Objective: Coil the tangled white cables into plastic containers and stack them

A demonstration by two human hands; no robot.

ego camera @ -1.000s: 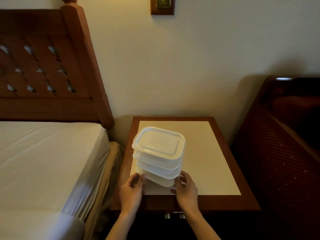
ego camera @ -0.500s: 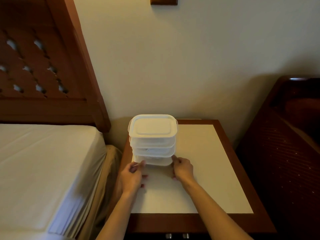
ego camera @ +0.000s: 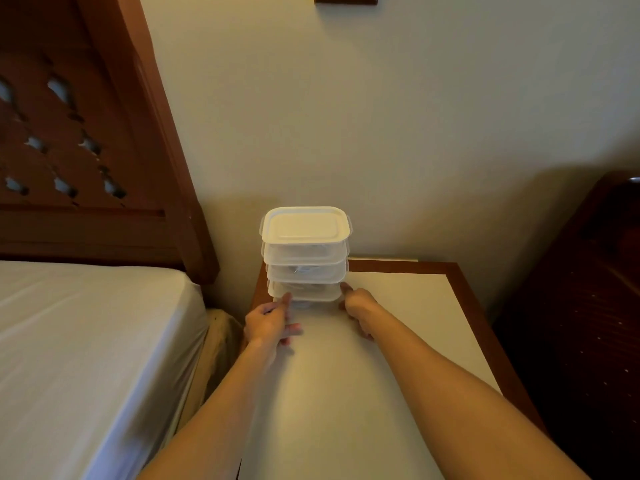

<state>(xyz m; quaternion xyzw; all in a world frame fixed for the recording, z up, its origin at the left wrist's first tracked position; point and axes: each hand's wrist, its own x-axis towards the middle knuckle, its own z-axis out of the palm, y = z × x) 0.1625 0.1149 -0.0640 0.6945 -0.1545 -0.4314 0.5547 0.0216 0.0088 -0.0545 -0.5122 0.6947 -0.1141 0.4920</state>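
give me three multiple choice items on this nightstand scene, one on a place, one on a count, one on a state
1. Where on the white-topped wooden nightstand does the stack of translucent plastic lidded containers stand?
A. back left corner, near the wall
B. front right corner
C. centre of the front edge

2. How many containers are in the stack?
A. one
B. three
C. six

3. What are the hands doing?
A. both resting on the white bed sheet
B. left hand and right hand touching the bottom container, one at each side
C. one lifting the top lid off

Answers
1. A: the stack sits at the far left of the top, close to the wall and the headboard.
2. B: three lidded tubs show, one upon another.
3. B: fingertips of both hands meet the lowest tub's sides; the top lid is on.
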